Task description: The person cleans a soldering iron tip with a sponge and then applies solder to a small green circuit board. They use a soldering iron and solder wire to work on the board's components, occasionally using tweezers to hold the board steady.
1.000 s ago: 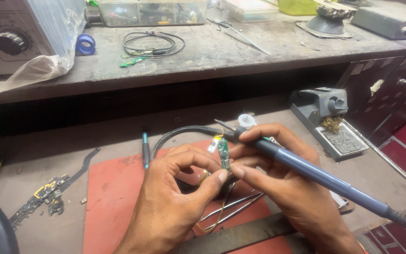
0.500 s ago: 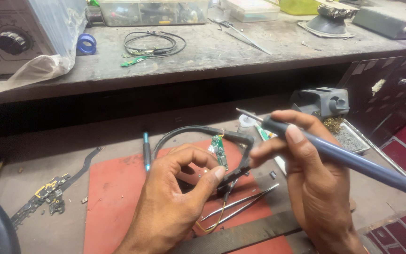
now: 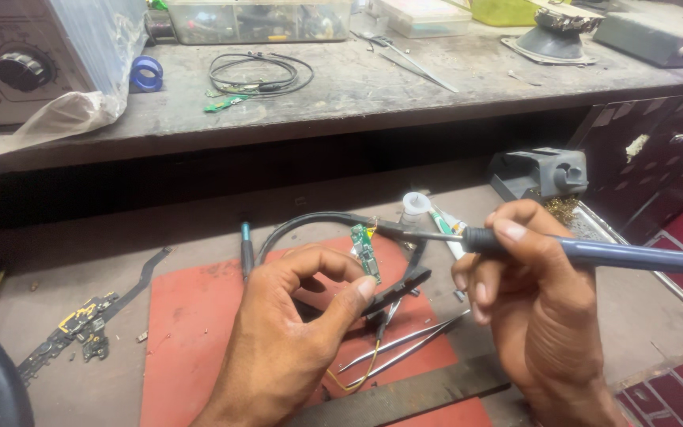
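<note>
While the left hand (image 3: 294, 332) pinches a green board (image 3: 365, 251), the right hand (image 3: 539, 308) clamps a soldering iron (image 3: 594, 253) above tweezers (image 3: 405, 348).

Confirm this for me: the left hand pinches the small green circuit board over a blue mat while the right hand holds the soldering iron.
Not quite. The head view shows the mat is red, not blue. The left hand does pinch the small green circuit board, and the right hand holds the soldering iron.

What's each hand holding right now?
Left hand: closed, pinching the small green circuit board.
Right hand: closed around the soldering iron, tip near the board.
</note>
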